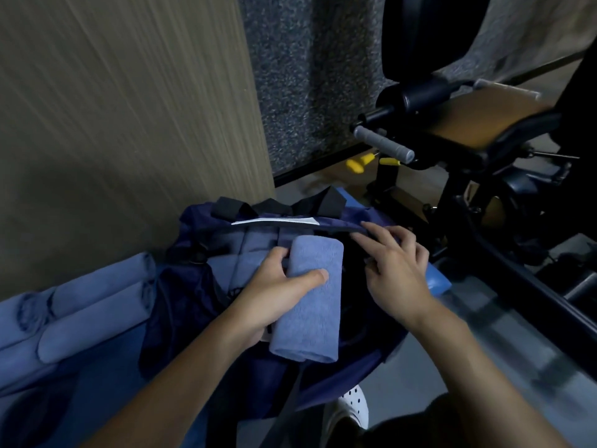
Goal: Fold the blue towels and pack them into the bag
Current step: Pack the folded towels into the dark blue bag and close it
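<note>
Nearest, 1 white shoe sits low in view; just beyond it the left grip is closed round 1 folded blue towel, thumb across its top, holding it over the open mouth of the navy bag. Right grip: fingers bent, pinching the bag's far rim beside the towel; packed towels stand inside at the opening's left. Further left, rolled towels lie side by side on a blue surface; beyond, a black exercise machine stands past the bag.

support: blue surface | on it: navy bag | rolled blue towels beside bag, left
</note>
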Demonstrator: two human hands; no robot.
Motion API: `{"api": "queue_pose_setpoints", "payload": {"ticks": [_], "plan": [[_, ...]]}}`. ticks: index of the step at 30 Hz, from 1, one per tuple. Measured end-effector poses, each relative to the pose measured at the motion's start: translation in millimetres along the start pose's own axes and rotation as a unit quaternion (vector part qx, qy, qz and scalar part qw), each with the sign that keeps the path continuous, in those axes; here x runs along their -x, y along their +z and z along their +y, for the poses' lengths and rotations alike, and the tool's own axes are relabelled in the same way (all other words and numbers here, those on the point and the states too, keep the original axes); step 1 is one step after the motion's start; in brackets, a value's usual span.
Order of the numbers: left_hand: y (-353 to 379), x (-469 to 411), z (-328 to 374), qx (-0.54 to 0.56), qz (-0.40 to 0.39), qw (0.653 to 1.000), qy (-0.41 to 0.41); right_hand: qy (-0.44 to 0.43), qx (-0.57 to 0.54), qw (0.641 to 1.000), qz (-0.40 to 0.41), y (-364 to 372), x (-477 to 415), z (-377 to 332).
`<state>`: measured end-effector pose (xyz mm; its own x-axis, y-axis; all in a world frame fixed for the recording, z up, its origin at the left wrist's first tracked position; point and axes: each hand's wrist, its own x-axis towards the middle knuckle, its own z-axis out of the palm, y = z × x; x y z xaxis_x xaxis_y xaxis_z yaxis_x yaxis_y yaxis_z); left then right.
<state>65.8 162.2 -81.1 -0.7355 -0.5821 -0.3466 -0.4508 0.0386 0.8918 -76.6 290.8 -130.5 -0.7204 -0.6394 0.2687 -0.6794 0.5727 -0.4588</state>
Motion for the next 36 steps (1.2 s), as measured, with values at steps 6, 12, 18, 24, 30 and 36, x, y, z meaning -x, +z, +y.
{"api": "queue_pose_setpoints", "payload": {"ticks": [6,12,18,24,30,36], "plan": [[11,-32,8,0.004,0.014,1.000,-0.018,0.006,-0.094,0.995,0.023,-4,-8,-1],[33,-80,14,0.086,0.070,0.993,0.036,0.033,-0.169,0.985,0.025,-6,-14,-3],[43,-78,-4,-0.021,0.111,0.983,0.145,0.016,-0.163,0.986,0.043,-8,-15,-5],[39,-77,-7,-0.062,0.047,0.982,0.173,-0.001,-0.149,0.988,0.039,-9,-18,-8],[45,-83,-14,-0.223,0.116,0.946,0.205,-0.023,-0.271,0.960,0.063,-9,-23,-10],[17,-80,-27,-0.442,-0.024,0.860,0.255,-0.007,-0.310,0.949,0.060,-7,-27,-11]]}}
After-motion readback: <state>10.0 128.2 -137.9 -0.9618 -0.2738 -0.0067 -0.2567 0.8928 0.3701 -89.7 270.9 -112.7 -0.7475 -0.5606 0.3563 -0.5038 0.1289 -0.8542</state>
